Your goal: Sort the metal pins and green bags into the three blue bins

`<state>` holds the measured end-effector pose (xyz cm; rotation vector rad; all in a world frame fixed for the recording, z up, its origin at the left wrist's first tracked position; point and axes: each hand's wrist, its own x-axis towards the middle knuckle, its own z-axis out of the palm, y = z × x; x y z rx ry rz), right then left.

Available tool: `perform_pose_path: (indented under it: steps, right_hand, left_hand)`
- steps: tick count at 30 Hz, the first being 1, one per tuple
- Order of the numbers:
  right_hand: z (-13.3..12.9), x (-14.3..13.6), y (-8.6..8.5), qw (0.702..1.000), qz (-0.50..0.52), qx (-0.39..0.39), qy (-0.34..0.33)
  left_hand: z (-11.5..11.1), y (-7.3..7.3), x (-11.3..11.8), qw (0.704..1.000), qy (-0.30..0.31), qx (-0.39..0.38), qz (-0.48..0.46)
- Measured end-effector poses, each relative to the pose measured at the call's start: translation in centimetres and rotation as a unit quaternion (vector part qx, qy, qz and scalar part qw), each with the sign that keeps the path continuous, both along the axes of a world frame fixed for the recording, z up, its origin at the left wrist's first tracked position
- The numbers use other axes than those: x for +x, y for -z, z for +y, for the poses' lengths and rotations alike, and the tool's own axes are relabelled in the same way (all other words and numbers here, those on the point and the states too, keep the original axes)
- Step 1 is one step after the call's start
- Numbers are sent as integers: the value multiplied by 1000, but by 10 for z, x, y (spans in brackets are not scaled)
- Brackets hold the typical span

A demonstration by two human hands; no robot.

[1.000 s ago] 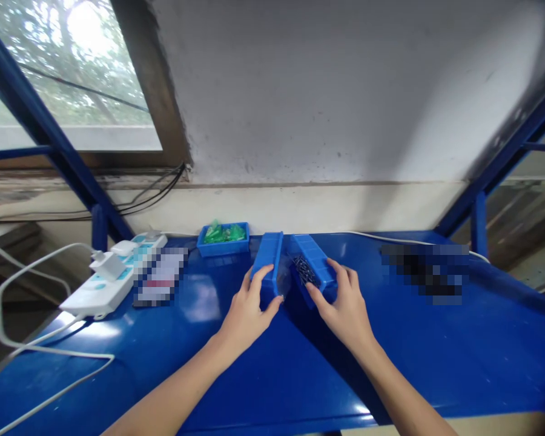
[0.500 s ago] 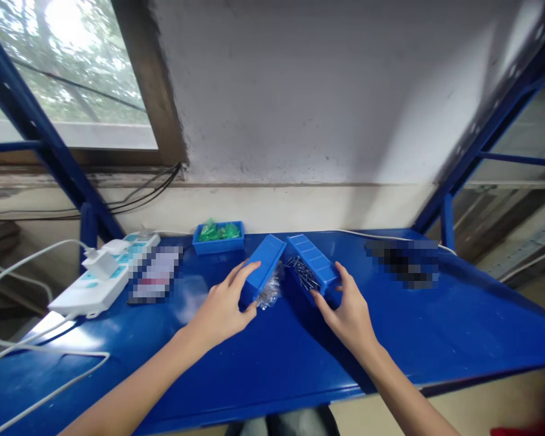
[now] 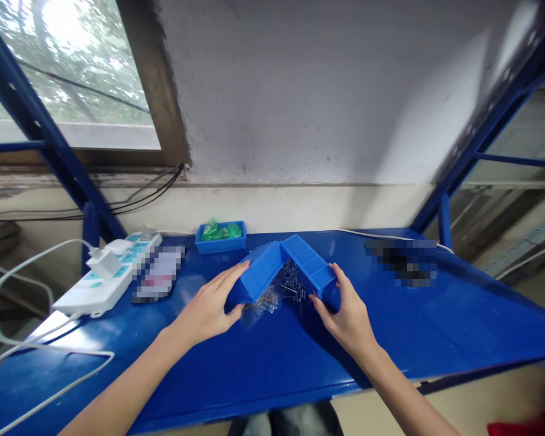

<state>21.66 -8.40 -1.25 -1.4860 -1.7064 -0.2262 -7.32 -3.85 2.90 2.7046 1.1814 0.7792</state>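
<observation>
Blue surface (image 3: 263, 375): left bin (image 3: 261, 275) clamped in left grip (image 3: 211, 306), right bin (image 3: 311, 263) clamped in right grip (image 3: 349, 312); both tipped, long axes splaying from close far ends. Dark screws (image 3: 293, 281) between, nearer right grip; clear bag (image 3: 258, 310) nearer left grip.

A blue oblong plastic bin (image 3: 261, 272) and a ribbed blue oblong plastic bin (image 3: 309, 260) echo a blue tabletop (image 3: 263, 369), set off by dark-grey slender metal screws (image 3: 292, 281), green crumpled plastic packets (image 3: 220, 231) and a white, turquoise-panelled plastic power strip (image 3: 111, 284).
</observation>
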Motion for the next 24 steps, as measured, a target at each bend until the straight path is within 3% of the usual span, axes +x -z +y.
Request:
perform_pose_path:
  steps: [5, 12, 15, 20, 22, 24]
  right_hand:
    - [0, 2, -3, 1000, 1, 6, -17]
    - [14, 23, -5, 998, 9, -18, -58]
    - [27, 38, -3, 997, 22, -18, -72]
    - [62, 69, 1, 992, 109, -20, -65]
    - [79, 83, 3, 983, 178, -33, -32]
    - [96, 96, 4, 968, 246, -46, 34]
  left_hand:
    - [-2, -5, -13, 997, 34, 64, 5]
    - [-2, -6, -24, 991, -43, 70, -103]
    - [5, -10, -21, 989, -46, 80, -118]
    - [46, -26, 3, 986, -25, 70, -150]
    - [71, -33, 21, 972, -42, 19, -231]
    - [96, -37, 42, 939, -70, -45, -333]
